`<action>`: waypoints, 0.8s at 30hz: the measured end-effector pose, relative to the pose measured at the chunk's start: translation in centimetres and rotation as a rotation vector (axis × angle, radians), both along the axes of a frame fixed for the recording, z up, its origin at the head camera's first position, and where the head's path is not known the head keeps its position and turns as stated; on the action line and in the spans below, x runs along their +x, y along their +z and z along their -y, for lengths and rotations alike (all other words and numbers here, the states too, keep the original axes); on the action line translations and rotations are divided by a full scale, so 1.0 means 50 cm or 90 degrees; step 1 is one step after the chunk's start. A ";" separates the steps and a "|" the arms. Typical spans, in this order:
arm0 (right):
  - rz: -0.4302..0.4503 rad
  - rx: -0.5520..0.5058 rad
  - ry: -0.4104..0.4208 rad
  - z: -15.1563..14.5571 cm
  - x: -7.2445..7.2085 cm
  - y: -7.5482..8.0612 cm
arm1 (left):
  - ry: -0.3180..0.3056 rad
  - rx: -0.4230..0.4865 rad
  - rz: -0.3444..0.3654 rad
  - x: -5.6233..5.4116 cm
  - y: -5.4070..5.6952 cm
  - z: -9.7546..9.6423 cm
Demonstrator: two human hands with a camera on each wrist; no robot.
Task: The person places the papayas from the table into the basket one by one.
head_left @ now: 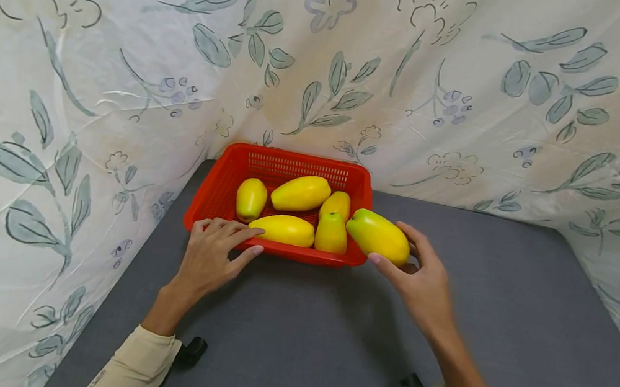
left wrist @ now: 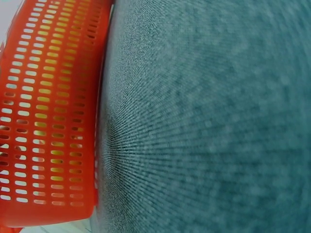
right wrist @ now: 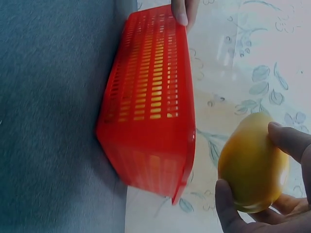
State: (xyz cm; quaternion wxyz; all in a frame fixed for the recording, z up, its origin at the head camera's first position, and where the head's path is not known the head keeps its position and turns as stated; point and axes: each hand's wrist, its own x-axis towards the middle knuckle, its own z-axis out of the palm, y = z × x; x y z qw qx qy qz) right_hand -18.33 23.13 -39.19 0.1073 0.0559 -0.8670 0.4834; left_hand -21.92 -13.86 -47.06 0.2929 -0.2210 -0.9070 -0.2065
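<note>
My right hand (head_left: 425,279) grips a smooth, oblong yellow fruit (head_left: 381,238) with a greenish end. Thumb and fingers lie on opposite sides of it. In the head view the fruit overlaps the front right corner of a red plastic basket (head_left: 282,252); the right wrist view shows the fruit (right wrist: 253,162) higher than the basket's rim. My left hand (head_left: 215,250) holds the front left rim, fingers over the edge and thumb outside. Several similar yellow fruits lie in the basket, among them one long fruit (head_left: 286,230) along the front wall, close to the left fingertips.
The basket stands on a dark grey table (head_left: 297,329), near its back edge. Behind and to the left hangs a pale floral cloth (head_left: 130,76). Slotted openings in the basket's wall (left wrist: 48,111) show yellow fruit inside.
</note>
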 end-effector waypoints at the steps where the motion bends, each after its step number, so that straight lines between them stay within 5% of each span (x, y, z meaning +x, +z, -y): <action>1: 0.003 -0.005 0.005 0.005 -0.001 0.001 | 0.000 -0.001 0.000 0.000 0.000 0.000; 11: -0.007 -0.031 0.044 0.029 -0.009 -0.006 | -0.001 -0.005 -0.002 -0.002 0.000 0.000; 24: -0.010 -0.024 0.024 0.007 -0.010 -0.017 | 0.002 -0.005 -0.005 -0.005 0.001 -0.001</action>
